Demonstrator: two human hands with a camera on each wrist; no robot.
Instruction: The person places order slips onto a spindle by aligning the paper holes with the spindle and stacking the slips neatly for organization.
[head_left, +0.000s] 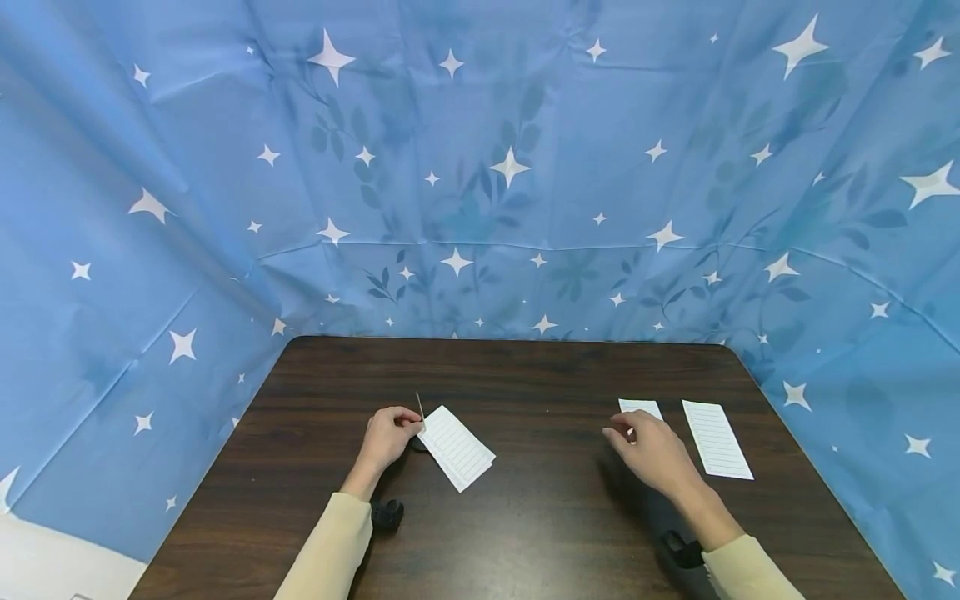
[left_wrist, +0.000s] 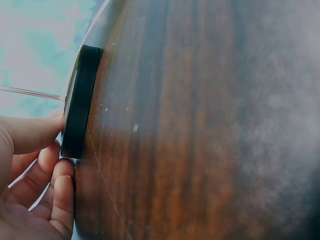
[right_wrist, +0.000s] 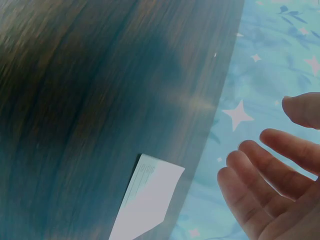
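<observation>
Cream sleeves (head_left: pixel 326 550) reach in from the near side of the dark counter (head_left: pixel 540 533). Ahead of them, the right hand (head_left: pixel 651 454) hangs with fingers loosely bent and holding nothing, over a slip (head_left: pixel 636 407) it doesn't seem to touch. Over on the other side, the left hand (head_left: pixel 387 435) has thumb and fingers round the foot of an upright, black-based spike (left_wrist: pixel 80 102); I'd say that grip steadies it, though the pinch is partly hidden from me. The paired slips (head_left: pixel 457 450) lie fanned beside it, a corner at the rod; whether they're pierced I can't tell. To my eye the step in hand is gathering slips onto the spike, one by one. The next move calls for fingertips under a thin edge, then a careful carry to the point, base held firm. Farther right lies the last slip (head_left: pixel 717 440); beyond everything hangs a starry blue curtain (head_left: pixel 480 125).
</observation>
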